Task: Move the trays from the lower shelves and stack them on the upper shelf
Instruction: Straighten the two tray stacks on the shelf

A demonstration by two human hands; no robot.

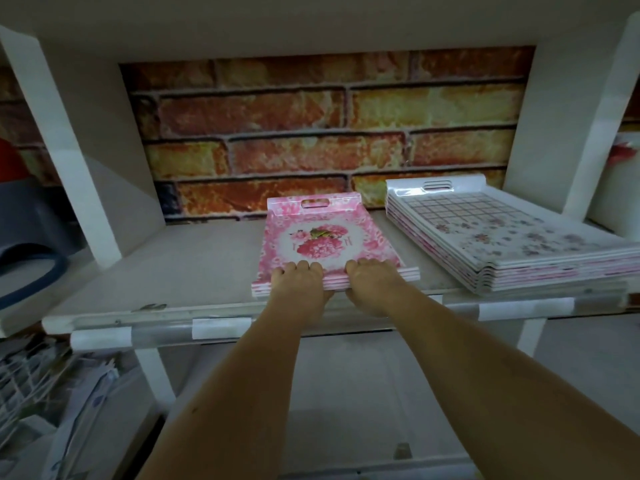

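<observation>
Pink trays [330, 237], stiff, glossy and likely slippery, lay stacked mid-shelf [166, 271]; the left hand [298, 284] and right hand [372, 282] clamped the near edge, fingers over the top, beside taller stack [512, 237].

both hands [299, 284] on pink trays [325, 237]

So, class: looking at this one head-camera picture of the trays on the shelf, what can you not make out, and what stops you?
- Thumbs of the left hand and right hand: hidden under the pink tray stack.
- Near handle of the pink tray stack: covered by both hands.
- White floral tray stack: its right end is cut off by the frame edge.
- Lower shelves: blocked by the forearms, so any trays left there cannot be seen.
</observation>
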